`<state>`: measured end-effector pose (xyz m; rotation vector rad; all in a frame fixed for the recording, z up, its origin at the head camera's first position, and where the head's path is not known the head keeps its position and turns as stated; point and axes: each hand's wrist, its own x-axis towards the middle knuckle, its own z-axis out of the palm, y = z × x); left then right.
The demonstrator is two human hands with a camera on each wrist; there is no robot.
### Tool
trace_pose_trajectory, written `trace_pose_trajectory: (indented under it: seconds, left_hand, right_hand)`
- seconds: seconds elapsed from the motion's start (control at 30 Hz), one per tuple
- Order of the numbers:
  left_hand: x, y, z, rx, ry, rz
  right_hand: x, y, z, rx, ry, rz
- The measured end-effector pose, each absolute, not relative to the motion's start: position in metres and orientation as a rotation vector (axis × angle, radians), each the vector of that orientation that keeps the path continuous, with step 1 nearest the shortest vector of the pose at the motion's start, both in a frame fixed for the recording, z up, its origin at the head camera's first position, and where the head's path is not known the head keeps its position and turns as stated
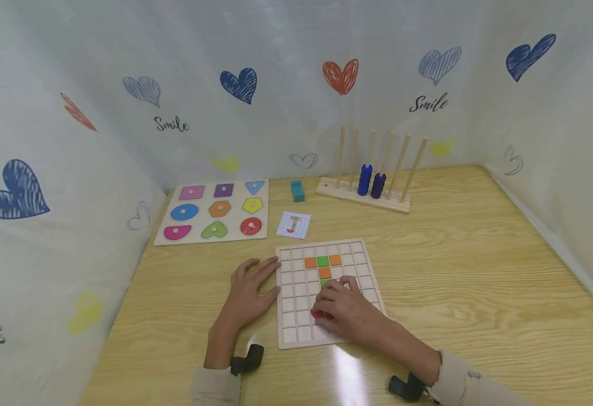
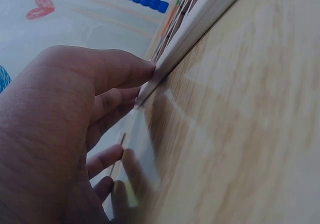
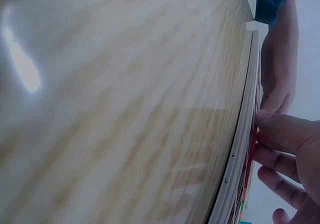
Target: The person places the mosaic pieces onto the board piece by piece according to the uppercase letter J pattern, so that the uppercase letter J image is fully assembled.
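A square wooden grid board (image 1: 287, 320) lies on the table, its cells partly filled with orange tiles (image 1: 310, 263) and green tiles (image 1: 323, 261) in a T-like line. My right hand (image 1: 349, 310) is over the lower part of the board, thumb and fingertips pinching a red tile (image 1: 316, 313) at the grid. That hand covers some of the cells. At the board's left edge rests my left hand (image 1: 247, 293), fingers extended; in the left wrist view its thumb (image 2: 125, 71) touches the wooden side.
Behind the board lies a pattern card (image 1: 302, 226) with a coloured J shape. A teal block (image 1: 298, 192) stands farther back. To the left is a shape puzzle (image 1: 235, 232); at the back right, a peg stand (image 1: 392, 205) with blue and purple beads. Heart-printed curtains border the table.
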<state>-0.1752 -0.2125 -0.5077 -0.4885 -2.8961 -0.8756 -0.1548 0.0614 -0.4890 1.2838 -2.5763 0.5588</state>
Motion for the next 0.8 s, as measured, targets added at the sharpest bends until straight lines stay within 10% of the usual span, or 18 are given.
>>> trace_pose_trajectory:
  seconds: [0.8]
  left_hand:
    - [-0.17, -0.214, -0.512, -0.474, -2.85, -0.911]
  right_hand:
    - [-0.156, 0.109, -0.492, 1.126, -2.544, 0.63]
